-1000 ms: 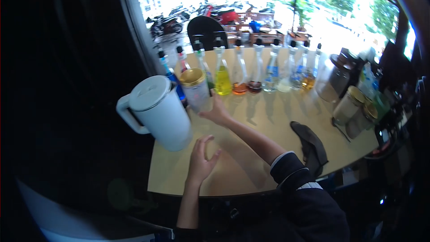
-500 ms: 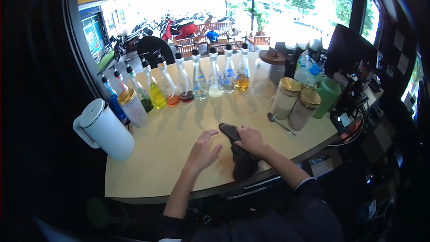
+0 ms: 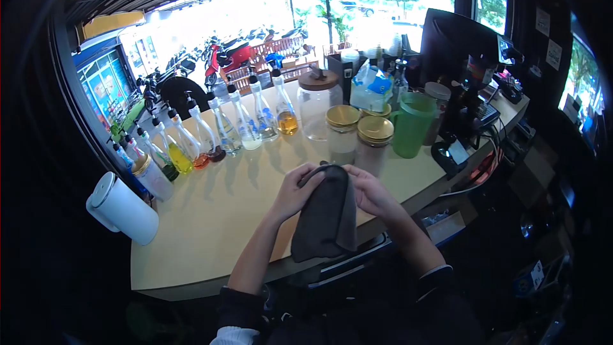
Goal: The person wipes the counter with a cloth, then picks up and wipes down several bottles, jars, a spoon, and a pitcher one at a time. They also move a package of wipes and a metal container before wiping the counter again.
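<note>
A dark grey cloth (image 3: 324, 220) hangs between my hands over the front part of the counter, its lower end near the counter's edge. My left hand (image 3: 297, 193) grips its upper left corner, thumb laid over the fabric. At the upper right, my right hand (image 3: 369, 191) pinches the cloth's edge with the fingers bent. Just beyond the hands stand two gold-lidded jars, a pale one (image 3: 342, 144) and a brownish one (image 3: 374, 147). The spoon that lay near them is mostly hidden behind my hands and the cloth.
A row of pump bottles with coloured liquids, among them a yellow one (image 3: 178, 156), lines the counter's (image 3: 211, 230) far side. At the left stands a white jug (image 3: 124, 209). A wooden-lidded jar (image 3: 319, 105), green pitcher (image 3: 414, 126) and dark monitor (image 3: 460, 48) occupy the right.
The cloth has been lifted off the counter and spread out. My left hand, open before, now grips it too. The view has turned to the right.
</note>
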